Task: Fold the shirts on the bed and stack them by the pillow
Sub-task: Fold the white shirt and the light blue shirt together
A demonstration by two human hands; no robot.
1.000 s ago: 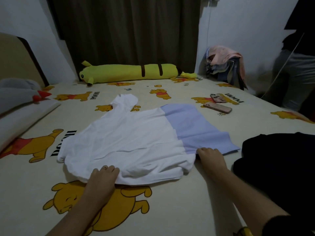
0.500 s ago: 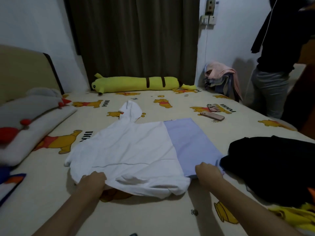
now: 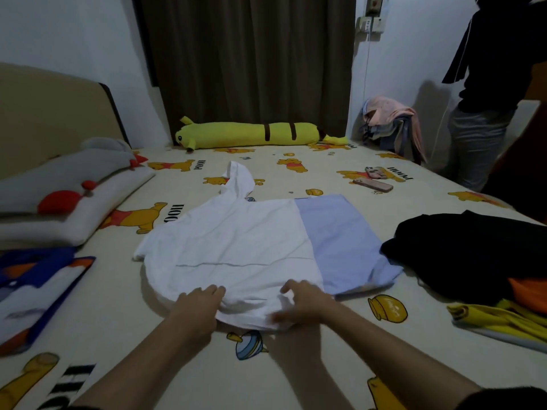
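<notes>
A white cotton shirt with a pale blue panel (image 3: 251, 247) lies spread on the cartoon-print bed (image 3: 296, 380). The left hand (image 3: 197, 306) rests flat, fingers straight, on its near hem. The right hand (image 3: 305, 303) pinches the near hem's bunched cloth.

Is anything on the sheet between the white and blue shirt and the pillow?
Nothing visible. The left hand and right hand rest on the white and light-blue shirt; only printed bed sheet lies toward the white pillow.
</notes>
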